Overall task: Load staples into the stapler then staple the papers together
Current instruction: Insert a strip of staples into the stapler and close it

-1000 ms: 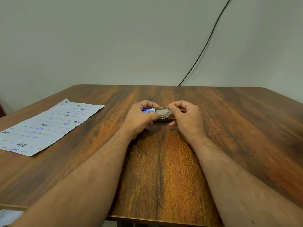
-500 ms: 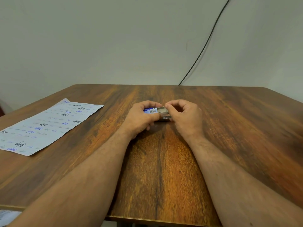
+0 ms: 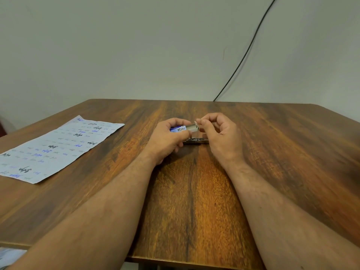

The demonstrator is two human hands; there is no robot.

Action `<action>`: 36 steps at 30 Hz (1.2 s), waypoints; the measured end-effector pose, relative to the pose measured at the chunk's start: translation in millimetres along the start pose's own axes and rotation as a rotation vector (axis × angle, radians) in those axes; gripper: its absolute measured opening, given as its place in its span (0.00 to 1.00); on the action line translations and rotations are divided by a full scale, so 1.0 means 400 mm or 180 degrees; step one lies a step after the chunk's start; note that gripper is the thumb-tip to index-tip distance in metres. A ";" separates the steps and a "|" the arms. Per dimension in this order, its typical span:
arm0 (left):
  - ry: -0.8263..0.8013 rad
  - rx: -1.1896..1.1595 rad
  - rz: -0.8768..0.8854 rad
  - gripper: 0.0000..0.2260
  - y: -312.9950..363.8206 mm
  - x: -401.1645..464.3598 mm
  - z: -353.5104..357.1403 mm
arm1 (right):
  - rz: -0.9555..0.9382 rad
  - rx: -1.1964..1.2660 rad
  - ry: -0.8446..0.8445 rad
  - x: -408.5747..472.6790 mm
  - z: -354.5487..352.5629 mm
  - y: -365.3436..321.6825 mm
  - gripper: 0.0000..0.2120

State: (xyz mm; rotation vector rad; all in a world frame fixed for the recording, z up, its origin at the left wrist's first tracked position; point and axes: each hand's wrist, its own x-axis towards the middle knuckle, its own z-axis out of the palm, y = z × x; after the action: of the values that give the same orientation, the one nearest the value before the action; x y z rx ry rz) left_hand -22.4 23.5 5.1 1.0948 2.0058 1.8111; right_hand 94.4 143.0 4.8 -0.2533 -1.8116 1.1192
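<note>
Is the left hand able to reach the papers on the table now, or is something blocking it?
Probably yes, but not freely. The papers lie flat on the table, on the left hand's own side, with bare wood between. However, that hand holds the small staple box, so it must release this first.

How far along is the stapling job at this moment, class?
Early stage. Done: the staple box is open, its tray slid out. In hand: the left hand holds the box while the right hand pinches at the tray's end. Left: load the stapler lying on the table, then staple the papers, lying untouched.
</note>
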 end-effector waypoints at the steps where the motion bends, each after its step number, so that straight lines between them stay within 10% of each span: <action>1: -0.0015 0.0000 -0.0017 0.11 -0.001 0.001 0.000 | -0.0046 -0.0026 -0.0022 -0.001 0.000 -0.001 0.03; 28: -0.0331 0.0188 0.0149 0.15 0.016 -0.013 0.009 | 0.0304 -0.0045 -0.0483 -0.004 0.011 0.004 0.06; 36: 0.0714 -0.0113 0.0354 0.15 0.010 -0.013 0.008 | 0.0476 -0.0253 0.0096 0.003 0.010 0.013 0.08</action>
State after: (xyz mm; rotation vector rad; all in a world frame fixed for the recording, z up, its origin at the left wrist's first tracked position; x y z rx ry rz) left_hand -15.3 22.3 6.4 1.0536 2.0603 2.1021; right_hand 88.9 144.4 0.9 -0.4568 -1.8363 1.1411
